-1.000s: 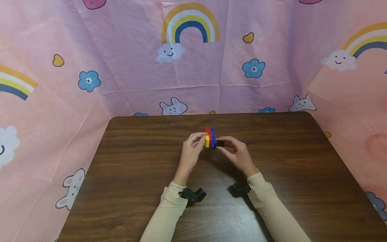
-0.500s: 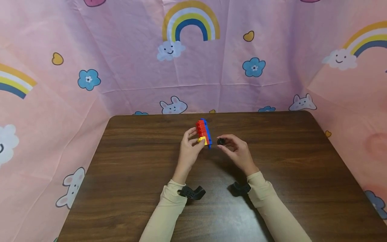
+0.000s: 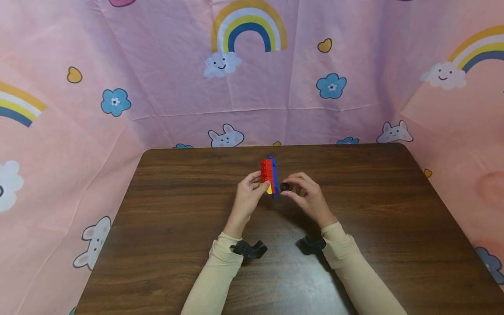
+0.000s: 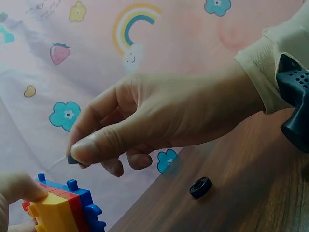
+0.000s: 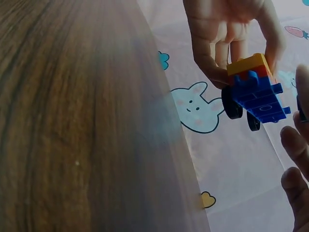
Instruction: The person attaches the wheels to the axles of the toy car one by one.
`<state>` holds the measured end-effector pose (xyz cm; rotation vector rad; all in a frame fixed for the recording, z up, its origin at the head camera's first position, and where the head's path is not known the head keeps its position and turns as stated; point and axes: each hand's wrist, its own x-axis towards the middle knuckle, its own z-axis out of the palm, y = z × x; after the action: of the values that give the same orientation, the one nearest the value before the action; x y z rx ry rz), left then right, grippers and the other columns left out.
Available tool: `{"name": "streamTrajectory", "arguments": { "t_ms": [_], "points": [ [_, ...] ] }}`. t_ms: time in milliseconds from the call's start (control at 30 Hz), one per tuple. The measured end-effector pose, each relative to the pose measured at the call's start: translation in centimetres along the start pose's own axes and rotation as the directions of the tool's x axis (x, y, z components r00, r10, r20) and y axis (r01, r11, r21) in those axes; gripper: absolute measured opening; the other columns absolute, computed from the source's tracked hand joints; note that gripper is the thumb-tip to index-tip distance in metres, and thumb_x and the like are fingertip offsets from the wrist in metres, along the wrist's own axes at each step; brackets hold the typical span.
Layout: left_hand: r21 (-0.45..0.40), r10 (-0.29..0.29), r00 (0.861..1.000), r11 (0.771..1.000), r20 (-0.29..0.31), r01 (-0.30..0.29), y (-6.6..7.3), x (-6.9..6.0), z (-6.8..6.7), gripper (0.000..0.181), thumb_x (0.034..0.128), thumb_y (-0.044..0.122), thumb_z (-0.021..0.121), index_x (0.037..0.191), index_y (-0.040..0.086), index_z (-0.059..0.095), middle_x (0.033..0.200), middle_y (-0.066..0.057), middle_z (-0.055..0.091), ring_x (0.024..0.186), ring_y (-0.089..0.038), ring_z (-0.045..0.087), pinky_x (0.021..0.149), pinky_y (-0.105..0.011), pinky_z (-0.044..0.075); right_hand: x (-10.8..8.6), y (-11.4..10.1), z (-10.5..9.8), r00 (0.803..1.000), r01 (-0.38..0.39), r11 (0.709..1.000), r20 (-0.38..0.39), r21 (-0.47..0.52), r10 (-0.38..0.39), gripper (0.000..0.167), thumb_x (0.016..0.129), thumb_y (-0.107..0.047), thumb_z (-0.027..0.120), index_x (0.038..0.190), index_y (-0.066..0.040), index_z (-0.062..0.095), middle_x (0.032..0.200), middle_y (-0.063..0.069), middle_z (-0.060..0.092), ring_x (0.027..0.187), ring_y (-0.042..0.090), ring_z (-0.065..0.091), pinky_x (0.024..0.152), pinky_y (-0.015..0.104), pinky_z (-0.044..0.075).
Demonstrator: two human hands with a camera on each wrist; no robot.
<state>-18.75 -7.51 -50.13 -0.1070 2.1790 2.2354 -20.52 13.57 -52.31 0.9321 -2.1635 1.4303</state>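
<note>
In the head view my left hand [image 3: 245,196] grips a toy car [image 3: 267,169] of stacked bricks above the table, thumb on its yellow brick. Red bricks sit on its blue base. The right wrist view shows two black wheels [image 5: 232,102] on one side of the base [image 5: 263,100]; bare pegs stick out on the other side. Just right of the car, my right hand [image 3: 309,197] pinches a black toy wheel [image 3: 285,187] between thumb and fingers, apart from the car. In the left wrist view, fingers mostly hide that wheel [image 4: 71,159].
Another black wheel [image 4: 200,187] rests on the wooden table [image 3: 177,210] below my right hand, seen in the left wrist view. A patterned cloth [image 3: 169,57] hangs behind and beside the table. Black straps [image 3: 250,250] are on both wrists.
The car first swung away from the right hand's wheel, tilting as its far end moved left. It has since turned more upright and come back right, closer to the wheel.
</note>
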Motion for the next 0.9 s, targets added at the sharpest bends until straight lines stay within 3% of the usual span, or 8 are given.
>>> {"name": "streamTrajectory", "arguments": {
  "t_ms": [400,900],
  "points": [
    [0.011,-0.003,1.000,1.000,0.029,0.003,-0.07,-0.05,0.19,0.051,0.0955,0.010,0.072,0.143,-0.001,0.056,0.137,-0.021,0.062,0.124,-0.036,0.062,0.098,-0.036,0.055,0.24,-0.09,0.22,0.996,0.073,0.997,0.047,-0.034,-0.071,0.040,0.075,0.003,0.089,0.112,-0.005,0.074,0.103,0.008,0.070,0.075,0.013,0.054,0.062,0.022,0.044],
    [0.063,-0.015,0.999,0.998,0.048,0.012,-0.07,-0.30,0.08,0.052,0.0962,0.018,0.074,0.143,0.003,0.057,0.139,-0.018,0.064,0.125,-0.035,0.062,0.100,-0.042,0.057,0.26,-0.52,0.11,0.993,0.091,0.991,0.087,-0.098,-0.083,0.037,0.075,-0.002,0.089,0.110,-0.007,0.077,0.094,0.003,0.065,0.075,0.011,0.051,0.064,0.020,0.044]
  ]
}}
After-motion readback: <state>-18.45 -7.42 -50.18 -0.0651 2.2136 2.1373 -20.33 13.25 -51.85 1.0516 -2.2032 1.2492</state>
